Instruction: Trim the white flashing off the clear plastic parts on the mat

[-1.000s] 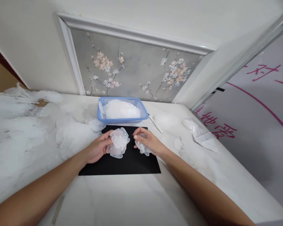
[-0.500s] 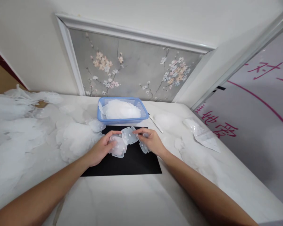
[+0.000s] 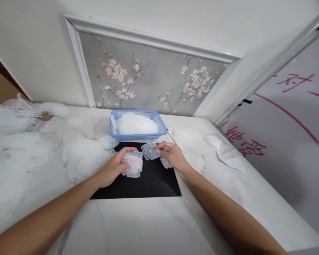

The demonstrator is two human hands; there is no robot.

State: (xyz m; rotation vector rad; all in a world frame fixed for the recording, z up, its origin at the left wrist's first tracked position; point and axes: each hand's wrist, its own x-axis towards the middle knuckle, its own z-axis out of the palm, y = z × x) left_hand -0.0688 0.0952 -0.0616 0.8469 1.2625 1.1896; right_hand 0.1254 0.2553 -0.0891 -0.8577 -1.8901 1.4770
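Note:
My left hand pinches a thin translucent plastic piece with notched edges and small white dots, thumb on top and fingers at its edge. Another such translucent plastic sheet is pinched at its right corner by my right hand. Under the right hand's fingers shows a further clear piece; whether it is held or lies on the mat I cannot tell. Both hands are over a black mat.
A blue basket holding a heap of white translucent pieces stands behind the mat. Piles of similar pieces cover the table's left side. A slim white-handled tool and a clear plastic bag lie to the right.
My right hand has drawn its plastic sheet slightly to the right, away from the piece in my left hand. The two pieces overlapped before and now stand apart. My left hand has barely moved.

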